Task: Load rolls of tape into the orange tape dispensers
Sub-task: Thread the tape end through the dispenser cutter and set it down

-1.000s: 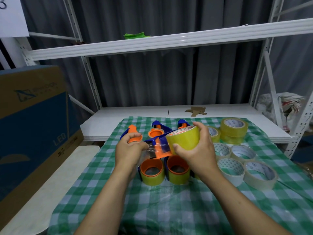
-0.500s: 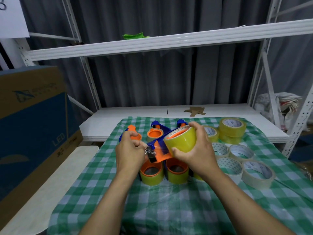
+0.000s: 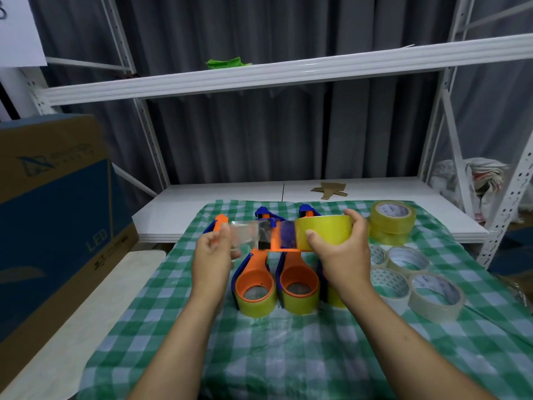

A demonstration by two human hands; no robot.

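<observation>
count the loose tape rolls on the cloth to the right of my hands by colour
yellow rolls: 2, stacked
whitish rolls: 4, lying flat
total: 6 in view

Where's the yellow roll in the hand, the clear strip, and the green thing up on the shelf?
yellow roll (image 3: 323,233): head view, on its curved outer side.
clear strip (image 3: 245,236): head view, on its middle stretch.
green thing (image 3: 226,63): head view, on its middle.
</observation>
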